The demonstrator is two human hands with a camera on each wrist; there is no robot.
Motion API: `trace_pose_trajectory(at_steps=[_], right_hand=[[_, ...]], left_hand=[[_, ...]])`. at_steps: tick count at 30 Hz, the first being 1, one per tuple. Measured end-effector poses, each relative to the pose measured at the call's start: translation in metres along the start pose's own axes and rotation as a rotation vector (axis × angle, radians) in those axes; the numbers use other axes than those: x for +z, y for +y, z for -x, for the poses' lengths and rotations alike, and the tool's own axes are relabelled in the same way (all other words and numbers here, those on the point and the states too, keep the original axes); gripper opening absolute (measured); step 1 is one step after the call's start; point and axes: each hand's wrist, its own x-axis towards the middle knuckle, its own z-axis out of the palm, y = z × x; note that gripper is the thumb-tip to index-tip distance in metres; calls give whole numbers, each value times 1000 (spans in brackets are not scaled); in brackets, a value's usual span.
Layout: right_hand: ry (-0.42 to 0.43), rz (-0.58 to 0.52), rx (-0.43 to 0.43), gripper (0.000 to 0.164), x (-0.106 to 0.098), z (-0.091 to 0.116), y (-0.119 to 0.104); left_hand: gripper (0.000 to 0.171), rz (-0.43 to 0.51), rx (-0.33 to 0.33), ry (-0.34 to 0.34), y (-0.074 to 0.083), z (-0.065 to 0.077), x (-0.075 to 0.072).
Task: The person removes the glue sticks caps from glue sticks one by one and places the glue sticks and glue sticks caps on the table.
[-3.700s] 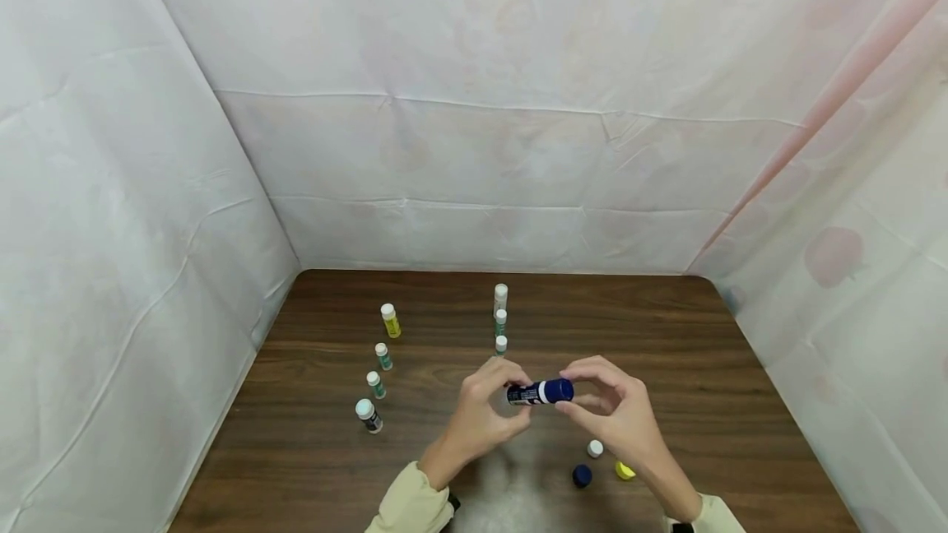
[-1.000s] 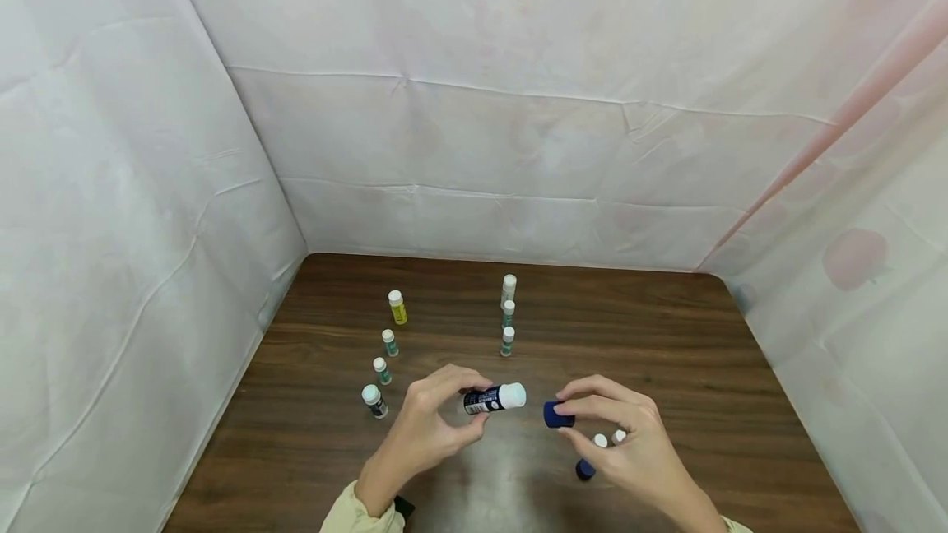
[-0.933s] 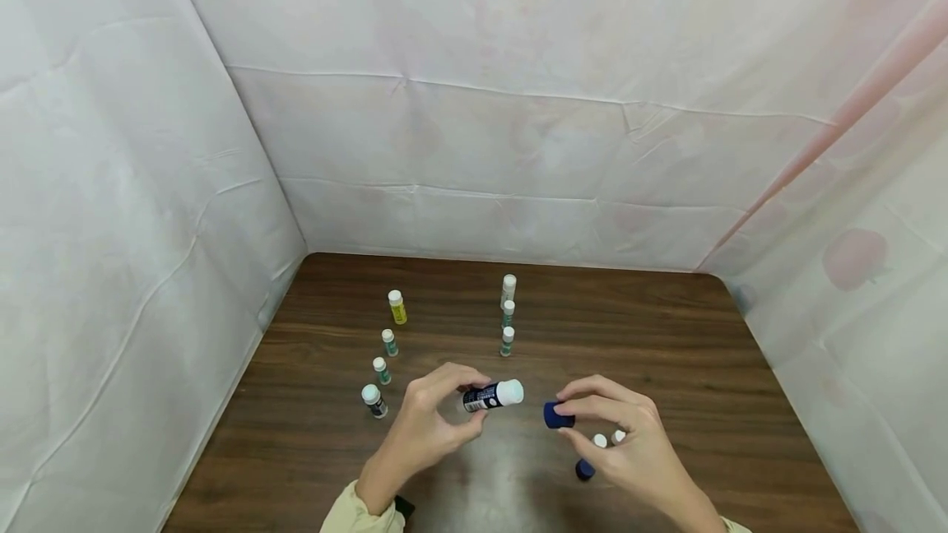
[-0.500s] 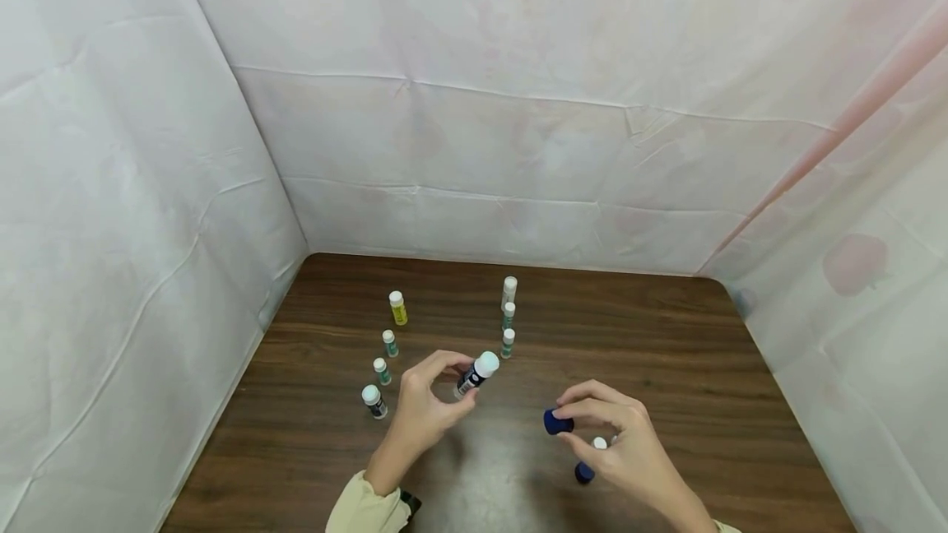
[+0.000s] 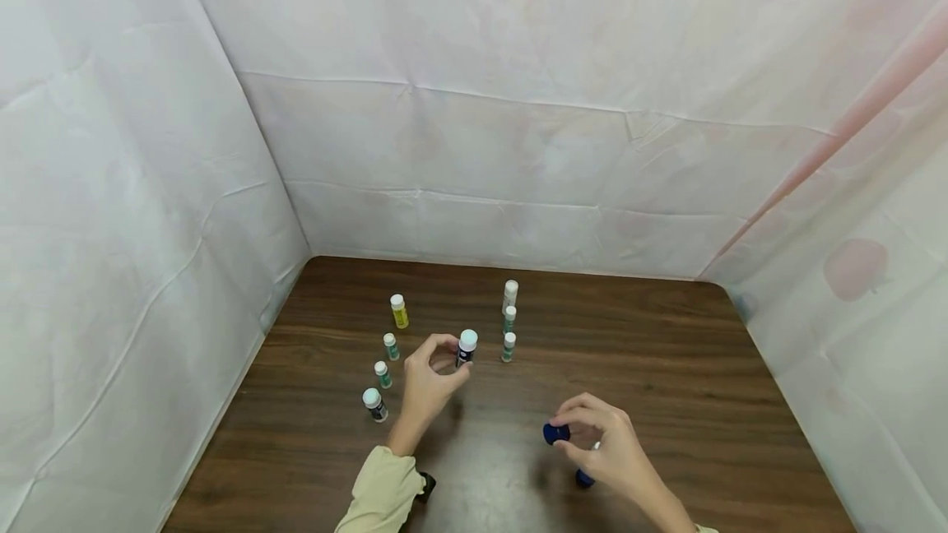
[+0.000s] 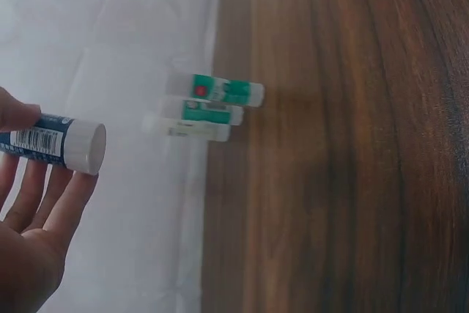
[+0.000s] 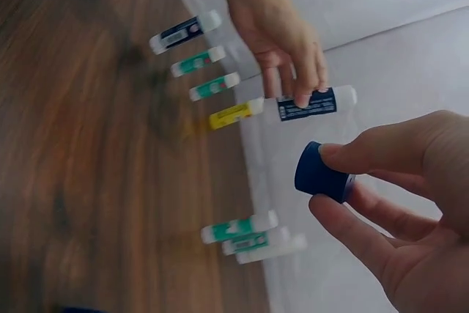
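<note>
In the head view my left hand [image 5: 428, 385] holds a dark-blue-labelled glue stick [image 5: 467, 347] upright by its body between thumb and fingers. Its white end is uncovered, and the left wrist view shows a barcode on the label [image 6: 40, 141]. To the right, my right hand [image 5: 611, 444] pinches a dark blue cap [image 5: 555, 433] between thumb and fingers, above the table. The right wrist view shows this cap [image 7: 319, 172] apart from the glue stick. Just beyond the left hand, a green-labelled glue stick [image 5: 508, 348] stands at the front of a short row.
Behind it stand another green stick [image 5: 509, 320] and a white one [image 5: 510, 296]. On the left are a yellow stick [image 5: 400, 312], two green sticks [image 5: 392, 347] and a dark one [image 5: 375, 406]. A blue cap [image 5: 583, 479] lies partly under the right hand.
The blue cap has come off the glue stick. My left hand has turned the stick from lying sideways to upright and carried it farther away; my right hand has lowered slightly with the cap.
</note>
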Motion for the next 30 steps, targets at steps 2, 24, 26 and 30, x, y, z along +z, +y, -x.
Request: trace_pose_trajectory(at_steps=[2,24,26,30], right_hand=[[-5,25,44,29,2,3,7],[-114,224,324,26,29,29,70],[-131,237,332,25,31,31,73],[-165,233,363,23,35,34,76]], left_hand=[[28,-8,-24,20,-6,-3,3],[27,-181,-150,307,-114,-44,20],[27,-207,-170,335,-119,-46,21],[28,-244,-229,351,-128,-49,22]])
